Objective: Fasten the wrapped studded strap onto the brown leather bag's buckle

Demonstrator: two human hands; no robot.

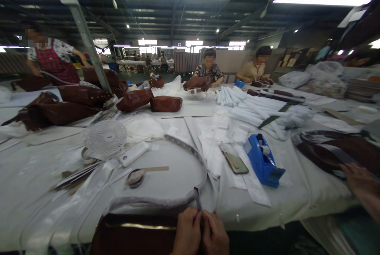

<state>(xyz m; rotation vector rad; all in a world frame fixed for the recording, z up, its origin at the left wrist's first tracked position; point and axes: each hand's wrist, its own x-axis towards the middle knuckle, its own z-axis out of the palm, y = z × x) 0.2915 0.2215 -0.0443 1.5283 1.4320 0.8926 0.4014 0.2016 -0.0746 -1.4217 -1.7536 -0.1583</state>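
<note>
The left grip [188, 229] and right grip [215, 233] are drawn together, fingers closed on a narrow dark strip [197, 198] that stands up between the thumbs; the fingers hide its lower end, so I cannot tell what it joins. Just beside the left grip, at the near edge of the surface [178, 164], is a dark brown leather handbag [133, 241] with a gold zipper [148, 227] along its top. Whether the zipper is fully closed cannot be told.

A shoulder strap [148, 202] curves beyond the bag and loops back over the surface. Its visible length looks sheathed in pale wrapping, so that part seems done; the dark strip is bare where it shows, and handling it appears to be the unfinished part.

Farther out are a roll of tape [135, 178] with a loose tail, a white portable fan [106, 138], a smartphone [235, 162] and a blue tape dispenser [263, 162]. Beyond them, other brown bags [166, 103] sit near white padded tubes [252, 108]. At right, another person's hand [360, 177] touches a brown bag.
</note>
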